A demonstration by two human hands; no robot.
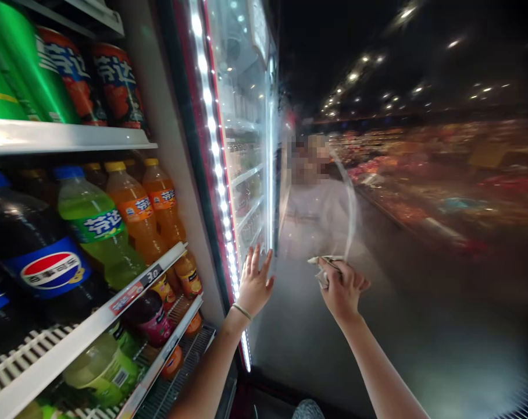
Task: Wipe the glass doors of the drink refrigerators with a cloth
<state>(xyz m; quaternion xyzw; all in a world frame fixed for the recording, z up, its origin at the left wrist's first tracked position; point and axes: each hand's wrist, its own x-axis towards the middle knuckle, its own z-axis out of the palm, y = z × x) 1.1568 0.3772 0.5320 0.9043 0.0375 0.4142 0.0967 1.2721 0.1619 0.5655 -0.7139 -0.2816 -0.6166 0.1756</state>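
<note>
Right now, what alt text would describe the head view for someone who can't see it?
The left hand, fingers spread, is raised at the swung-open glass door of a lit drinks cooler, while the right hand grips folded paper. Shelves at left hold a Pepsi bottle and orange soft-drink bottles.

The left hand (255, 282) is met by a glass door (242, 87), with the fingers spread against the pane. The fridge shelves (59, 137) are reached past the door's lit edge (216, 169), but little room is left on them: the shelf fronts are lined with bottles (133, 209) and cans (118, 84). The right hand (342, 288), closed around folded paper (325, 270), is surrounded by open air. Further room for passing is found rightward, above the aisle floor (421, 326).
</note>
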